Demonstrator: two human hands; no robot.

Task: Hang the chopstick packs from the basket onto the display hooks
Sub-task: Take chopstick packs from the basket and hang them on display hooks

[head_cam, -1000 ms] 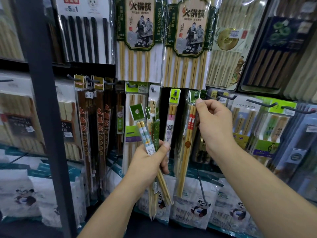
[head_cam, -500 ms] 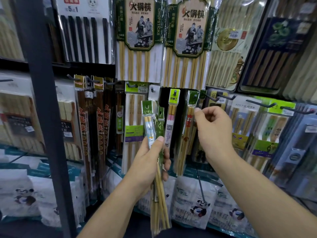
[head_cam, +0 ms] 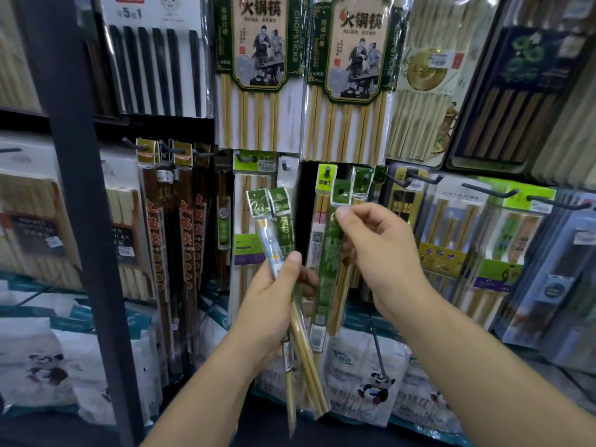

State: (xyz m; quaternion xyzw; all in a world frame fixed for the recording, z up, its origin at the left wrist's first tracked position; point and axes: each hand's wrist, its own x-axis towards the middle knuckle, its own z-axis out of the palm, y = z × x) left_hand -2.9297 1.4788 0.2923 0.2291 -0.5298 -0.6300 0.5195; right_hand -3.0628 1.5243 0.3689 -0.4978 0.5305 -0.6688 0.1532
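Our right hand (head_cam: pixel 383 259) pinches a slim green pack (head_cam: pixel 327 269) between thumb and forefinger, just under its header card. The other fingers curl loosely behind it. Gripping that high leaves the punched hole uncovered, so we can aim it at a peg. The hole shows dark, and we judge that no peg passes through it yet.

Our left hand (head_cam: pixel 274 304) wraps its fingers around the spare packs (head_cam: pixel 283 227), with the thumb pressed flat across their front. They stand headers up and slightly fanned, which should make the next one easy to pick off. The sticks' lower ends hang free below the palm.

The green pack hovers in front of the lower row of display hooks (head_cam: pixel 400 181), just beside a yellow-headed pack (head_cam: pixel 326 183) that is already hung. Larger sets hang in the row above. The basket is out of view.
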